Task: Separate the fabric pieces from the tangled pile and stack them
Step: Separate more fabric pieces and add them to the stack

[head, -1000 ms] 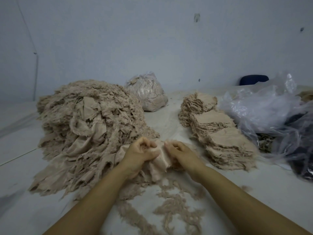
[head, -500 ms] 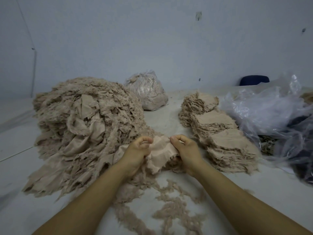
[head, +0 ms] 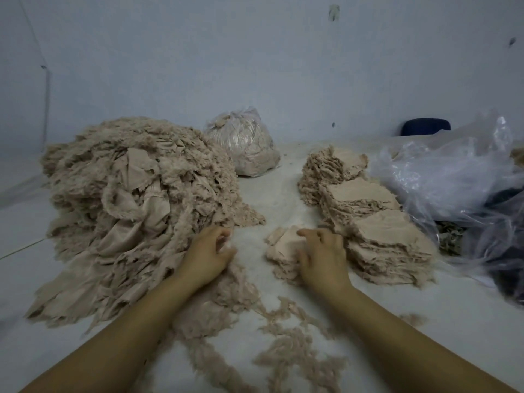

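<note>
Our left hand [head: 208, 255], fingers loosely curled and holding nothing, sits right beside the big tangled pile [head: 136, 199] at ten o'clock, nearer than our right hand [head: 323, 255], which presses flat on the small new stack [head: 283, 248].

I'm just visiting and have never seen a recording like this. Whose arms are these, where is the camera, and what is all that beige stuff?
No machine here: a person wears a camera on the head, looking down at their own bare arms. The left hand rests by the big tangled pile of beige frayed fabric, fingers loosely curled, holding nothing that I can see. The right hand lies on a small low stack of beige fabric pieces. Beside it stand three taller neat stacks of the same pieces. Loose beige fluff lies scattered in front. Farther back are a filled clear plastic bag and crumpled clear plastic sheeting.
</note>
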### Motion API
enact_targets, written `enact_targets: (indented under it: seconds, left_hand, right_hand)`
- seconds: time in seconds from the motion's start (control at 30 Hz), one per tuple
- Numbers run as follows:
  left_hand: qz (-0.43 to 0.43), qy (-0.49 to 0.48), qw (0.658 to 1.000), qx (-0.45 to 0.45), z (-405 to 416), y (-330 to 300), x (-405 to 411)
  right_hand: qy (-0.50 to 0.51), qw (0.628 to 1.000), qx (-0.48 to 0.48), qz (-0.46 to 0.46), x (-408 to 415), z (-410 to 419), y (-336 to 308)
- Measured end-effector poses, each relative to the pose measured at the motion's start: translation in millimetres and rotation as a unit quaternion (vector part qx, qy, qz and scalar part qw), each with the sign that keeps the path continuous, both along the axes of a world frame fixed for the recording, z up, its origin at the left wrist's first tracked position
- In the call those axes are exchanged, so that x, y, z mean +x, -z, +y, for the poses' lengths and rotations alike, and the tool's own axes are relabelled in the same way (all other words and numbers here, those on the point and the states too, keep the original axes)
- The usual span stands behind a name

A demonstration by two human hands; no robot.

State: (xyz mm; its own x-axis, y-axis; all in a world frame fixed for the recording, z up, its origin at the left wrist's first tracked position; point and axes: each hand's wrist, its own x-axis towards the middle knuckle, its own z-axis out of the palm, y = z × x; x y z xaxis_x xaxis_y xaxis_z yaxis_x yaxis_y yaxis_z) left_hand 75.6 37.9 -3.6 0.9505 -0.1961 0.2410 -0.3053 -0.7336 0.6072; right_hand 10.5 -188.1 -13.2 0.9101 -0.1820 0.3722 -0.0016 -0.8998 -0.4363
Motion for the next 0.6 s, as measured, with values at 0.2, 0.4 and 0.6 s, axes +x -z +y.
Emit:
enact_targets:
  seconds: [0.2, 0.4, 0.6]
  left_hand:
    - [0.079, -0.002, 0.997, 0.012, 3, 7, -15]
    - [0.137, 0.048, 0.937, -0.317, -21, -12, -40]
    - [0.147, 0.050, 0.903, -0.400, -30, -13, -40]
  right_hand:
    - [-0.073, 0.980, -0.050, 0.178, 3, 8, 9]
    - [-0.169, 0.955, 0.236, 0.065, -13, 37, -6]
    - [-0.126, 0.843, 0.521, 0.051, -14, 44, -9]
